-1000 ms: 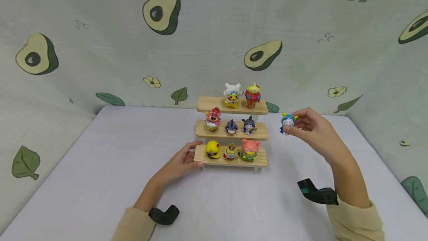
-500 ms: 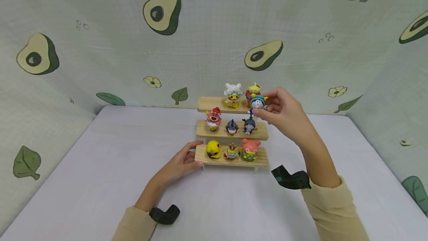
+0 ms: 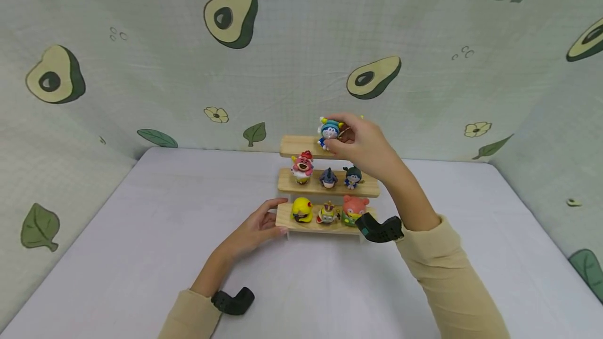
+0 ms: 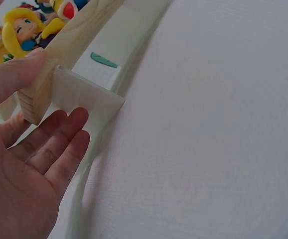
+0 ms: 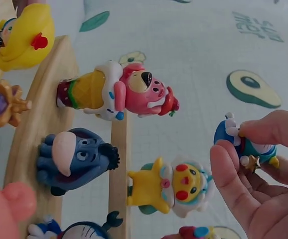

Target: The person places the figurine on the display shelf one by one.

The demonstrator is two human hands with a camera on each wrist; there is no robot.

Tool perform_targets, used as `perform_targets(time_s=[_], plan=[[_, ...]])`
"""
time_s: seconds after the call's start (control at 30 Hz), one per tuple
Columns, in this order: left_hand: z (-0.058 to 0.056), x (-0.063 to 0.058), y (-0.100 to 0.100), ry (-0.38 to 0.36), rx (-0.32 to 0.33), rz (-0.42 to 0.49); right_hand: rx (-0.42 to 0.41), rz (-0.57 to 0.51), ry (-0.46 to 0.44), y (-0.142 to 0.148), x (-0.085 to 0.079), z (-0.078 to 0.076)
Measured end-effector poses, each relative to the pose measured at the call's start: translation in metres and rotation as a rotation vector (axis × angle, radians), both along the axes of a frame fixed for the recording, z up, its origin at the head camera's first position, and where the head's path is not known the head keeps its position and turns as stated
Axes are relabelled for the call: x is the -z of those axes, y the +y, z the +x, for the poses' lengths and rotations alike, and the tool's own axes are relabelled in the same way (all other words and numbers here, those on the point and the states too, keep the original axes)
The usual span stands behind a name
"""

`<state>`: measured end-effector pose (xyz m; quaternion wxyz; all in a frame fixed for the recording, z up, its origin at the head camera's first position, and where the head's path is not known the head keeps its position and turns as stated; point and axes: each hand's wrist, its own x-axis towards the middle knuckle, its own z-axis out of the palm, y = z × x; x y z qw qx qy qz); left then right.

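My right hand (image 3: 365, 143) pinches a small Doraemon-like figurine (image 3: 329, 132) in a blue hat with yellow horns, over the top tier of a three-step wooden display stand (image 3: 298, 146). In the right wrist view, thumb and fingers hold the figurine beyond a Pikachu figurine (image 5: 184, 184) in a white hood. That Pikachu is mostly covered by the hand in the head view. At the lower tier's left end, my left hand (image 3: 259, 226) grips the board; the left wrist view shows the thumb on its front face, a finger behind, and other fingers beside the translucent leg (image 4: 84, 92).
On the middle tier stand a pink bear (image 3: 302, 167), a grey-blue donkey (image 3: 328, 178) and a dark-hatted figurine (image 3: 352, 177). Below them sit a yellow-haired figurine (image 3: 302, 210), a crowned one (image 3: 327, 214) and a pink one (image 3: 354, 209). An avocado-print cloth (image 3: 292, 67) hangs behind.
My right hand has carried the blue-hatted figurine leftward and up, from right of the stand to over the top tier. The left hand stays at the lower board.
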<state>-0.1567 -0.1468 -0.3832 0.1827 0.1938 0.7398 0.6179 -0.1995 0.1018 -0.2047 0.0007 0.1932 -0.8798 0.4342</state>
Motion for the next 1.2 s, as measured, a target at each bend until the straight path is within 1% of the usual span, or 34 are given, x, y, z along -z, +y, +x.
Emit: perform_targets(time_s=[0.1, 0.33, 0.47, 0.6, 0.93, 1.03, 1.2], plan=[[0.000, 0.000, 0.000, 0.001, 0.004, 0.006, 0.003, 0.084, -0.001, -0.008, -0.005, -0.006], [-0.001, 0.000, -0.001, -0.003, 0.009, 0.009, -0.019, 0.122, -0.025, -0.027, -0.014, -0.022], [0.000, -0.001, -0.002, -0.006, 0.004, 0.003, -0.033, 0.229, 0.005, -0.037, -0.018, -0.029], [-0.001, -0.001, -0.001, -0.004, 0.009, 0.010, -0.049, 0.309, -0.008, -0.047, -0.021, -0.035], [-0.002, -0.001, -0.001, -0.014, 0.009, 0.006, -0.037, 0.413, -0.086, -0.063, -0.022, -0.041], [-0.002, -0.001, -0.001, -0.016, 0.007, 0.006, -0.032, 0.450, -0.096, -0.067, -0.021, -0.043], [-0.002, 0.000, -0.001, -0.009, 0.010, 0.011, -0.011, 0.538, -0.043, -0.072, -0.016, -0.047]])
